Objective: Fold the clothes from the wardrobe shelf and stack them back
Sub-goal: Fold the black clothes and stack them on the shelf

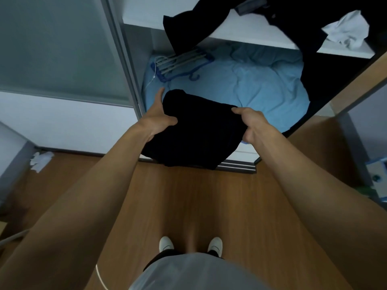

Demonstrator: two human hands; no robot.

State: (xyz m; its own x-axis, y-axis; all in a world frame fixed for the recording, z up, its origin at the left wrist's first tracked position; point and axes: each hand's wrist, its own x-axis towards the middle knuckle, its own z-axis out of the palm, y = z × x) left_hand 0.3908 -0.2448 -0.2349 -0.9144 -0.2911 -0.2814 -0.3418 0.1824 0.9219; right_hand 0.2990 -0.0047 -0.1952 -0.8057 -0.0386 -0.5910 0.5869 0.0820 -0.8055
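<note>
A folded black garment (196,130) hangs between both hands over the front edge of the wardrobe's bottom. My left hand (158,118) grips its left edge, thumb on top, index finger stretched forward. My right hand (250,122) pinches its right edge. On the white wardrobe shelf (247,35) above lies a loose dark garment (201,26) that droops over the shelf's front, and a crumpled white garment (347,31) sits at the shelf's right end.
A light blue bedding bundle (247,80) fills the wardrobe bottom, with a blue multi-bar hanger (180,63) on it. The sliding door (62,49) stands at the left. A white cloth (40,161) lies on the wooden floor (188,201). My feet are below.
</note>
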